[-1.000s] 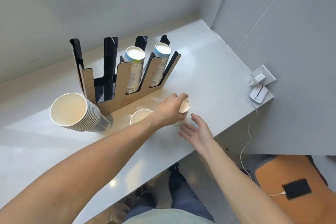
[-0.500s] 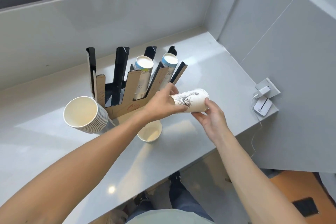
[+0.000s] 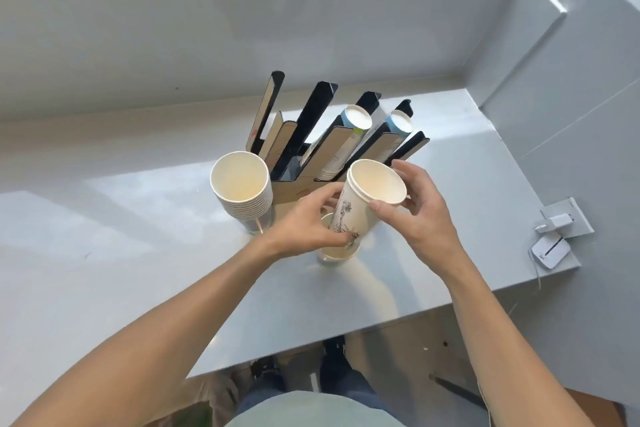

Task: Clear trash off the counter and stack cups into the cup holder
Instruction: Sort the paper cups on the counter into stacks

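A white paper cup with black drawings [image 3: 360,204] is held upright and slightly tilted, its mouth toward me, above another cup [image 3: 334,255] that stands on the counter and is mostly hidden. My left hand [image 3: 308,222] grips its lower side. My right hand [image 3: 415,208] holds its rim. Behind them stands the cardboard-and-black cup holder [image 3: 325,149] with two slots holding inverted cup stacks [image 3: 356,120], [image 3: 400,123]. A leaning stack of white cups [image 3: 242,191] rests against the holder's left end.
The grey counter [image 3: 138,253] ends in a front edge near my legs. A white device [image 3: 550,250] and a plugged charger [image 3: 557,220] sit at the right corner. A grey wall rises behind and to the right.
The drawn cup was lifted from the counter, held sideways, and is now turned mouth-up over the other cup. Both hands now hold it. The view has moved closer.
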